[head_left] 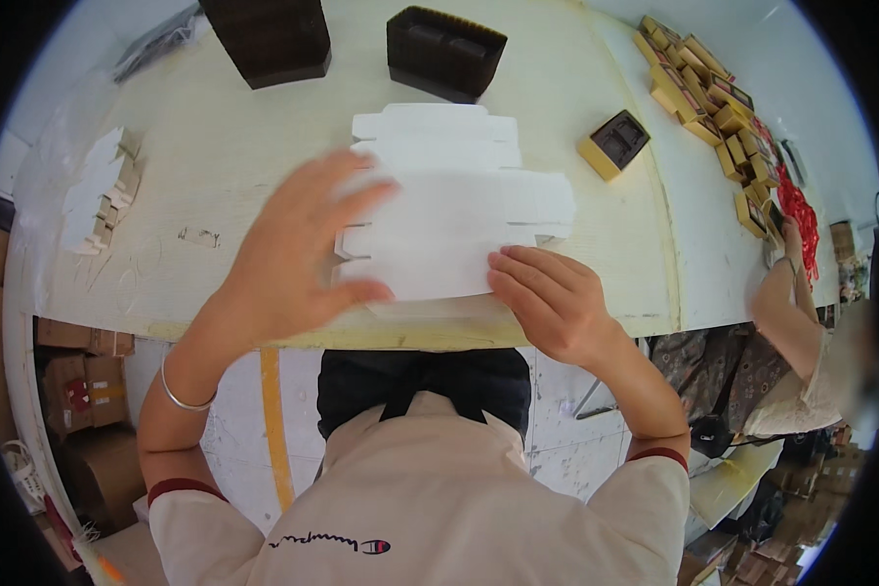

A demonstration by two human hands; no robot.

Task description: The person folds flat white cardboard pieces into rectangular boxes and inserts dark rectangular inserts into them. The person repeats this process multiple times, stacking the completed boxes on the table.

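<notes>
A flat white cardboard box blank (441,210), with creases and side flaps, lies on the table in front of me. My left hand (298,234) is over its left edge, slightly smeared by motion, thumb and fingers spread apart. At the near right corner, my right hand (555,298) has its fingers together on the blank's edge and grips it there; the thumb is mostly hidden. Beyond the blank stands a dark brown plastic tray (444,54). A small yellow box with a black insert (615,145) sits to the right.
A tall dark stack (273,44) stands at the far left of the pale table (215,186). White folded cartons (98,195) lie at the left edge. Several small yellow boxes (708,88) and red cords (799,220) are at the right, by another person's hand (792,242).
</notes>
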